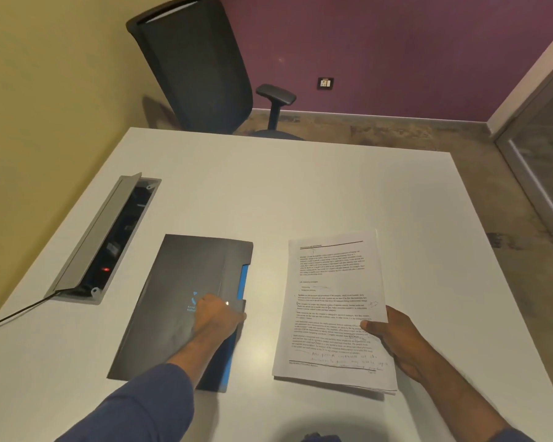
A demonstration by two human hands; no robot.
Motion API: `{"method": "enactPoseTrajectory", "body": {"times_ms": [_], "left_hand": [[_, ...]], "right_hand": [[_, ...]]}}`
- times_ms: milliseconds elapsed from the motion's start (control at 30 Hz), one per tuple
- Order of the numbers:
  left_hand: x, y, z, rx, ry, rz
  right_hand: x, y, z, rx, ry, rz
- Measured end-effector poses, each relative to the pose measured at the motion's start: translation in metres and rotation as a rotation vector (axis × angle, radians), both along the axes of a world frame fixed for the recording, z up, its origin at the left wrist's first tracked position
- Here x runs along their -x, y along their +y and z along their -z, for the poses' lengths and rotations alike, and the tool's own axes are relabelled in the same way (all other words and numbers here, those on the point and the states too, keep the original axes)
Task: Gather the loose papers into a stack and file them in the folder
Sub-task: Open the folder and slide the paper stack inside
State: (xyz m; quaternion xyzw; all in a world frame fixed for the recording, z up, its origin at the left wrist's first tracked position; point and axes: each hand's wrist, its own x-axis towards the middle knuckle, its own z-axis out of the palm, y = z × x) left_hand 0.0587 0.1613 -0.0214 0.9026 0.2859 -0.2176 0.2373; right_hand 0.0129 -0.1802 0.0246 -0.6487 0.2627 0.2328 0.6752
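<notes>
Printed papers [332, 311], gathered in 1 stack, pinched by right hand [393, 339]; closed black folder [179, 301] under left hand [217, 314], fingers at its edge; filing remains.

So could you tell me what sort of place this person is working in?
Most likely a small office or meeting room. A white table has a built-in power and cable box with its lid raised, a black swivel office chair stands at the far side, and a glass partition is at right.
</notes>
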Motion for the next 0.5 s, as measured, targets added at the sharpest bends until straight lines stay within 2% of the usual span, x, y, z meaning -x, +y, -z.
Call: {"method": "enactPoseTrajectory", "body": {"times_ms": [267, 500], "left_hand": [[0.026, -0.064, 0.000, -0.032, -0.038, 0.094], [0.038, -0.090, -0.001, 0.078, -0.131, 0.119]], "right_hand": [[-0.007, -0.020, -0.016, -0.052, -0.036, 0.022], [0.001, -0.034, -0.026, -0.024, -0.028, 0.016]]}}
